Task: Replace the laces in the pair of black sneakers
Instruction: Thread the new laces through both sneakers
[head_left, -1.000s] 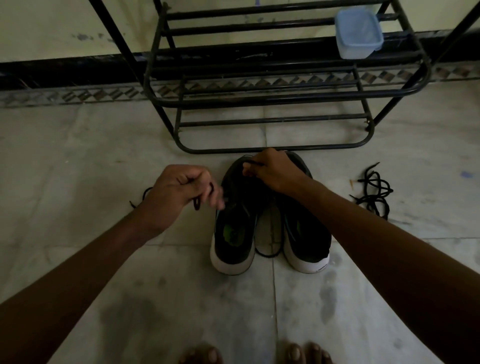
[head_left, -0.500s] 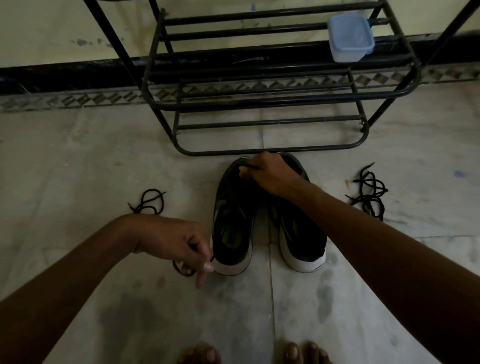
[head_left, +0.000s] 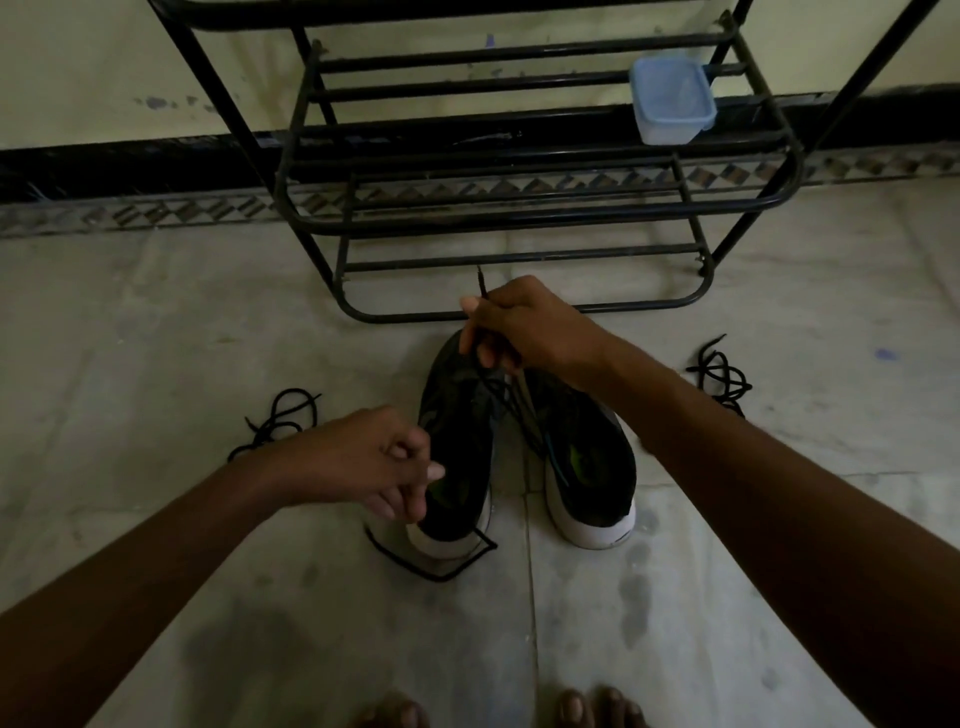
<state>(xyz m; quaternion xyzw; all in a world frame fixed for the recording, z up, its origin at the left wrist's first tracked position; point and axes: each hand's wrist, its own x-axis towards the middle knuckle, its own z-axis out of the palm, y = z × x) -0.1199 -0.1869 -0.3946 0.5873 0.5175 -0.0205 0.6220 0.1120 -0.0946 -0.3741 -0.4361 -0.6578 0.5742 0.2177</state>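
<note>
Two black sneakers (head_left: 587, 467) are parked side by side on the floor (head_left: 156, 338), toes toward the shoe rack (head_left: 519, 218) and heels toward the person. That makes sense, since both tongues and eyelet rows are in easy reach from above.

The right hand (head_left: 535, 332) is up over the toe end of the sneaker on the left-hand side (head_left: 454, 415). Its fingers (head_left: 488, 356) are closed on a black lace (head_left: 436, 571), with the tip poking up out of the fist toward the rack. From there the lace runs down across the front of that shoe, so my guess is it's being kept taut near the bottom eyelets.

The left hand (head_left: 363, 462) is down by the same shoe's heel with its fingers (head_left: 415, 457) curled in tight. The slack of the lace loops on the floor right under it and around the heel. I honestly can't tell if those fingers have the lace pinched or are just bunched up next to it.

Two loose bundles of black lace lie well apart on the floor, one out to the left (head_left: 283, 421) and one to the right (head_left: 719, 374). It's too dim to say which are old and which are new. A lidded plastic tub (head_left: 672, 98) sits on the rack. Neither shoe looks laced up yet, so the job seems to be in its early stages.
</note>
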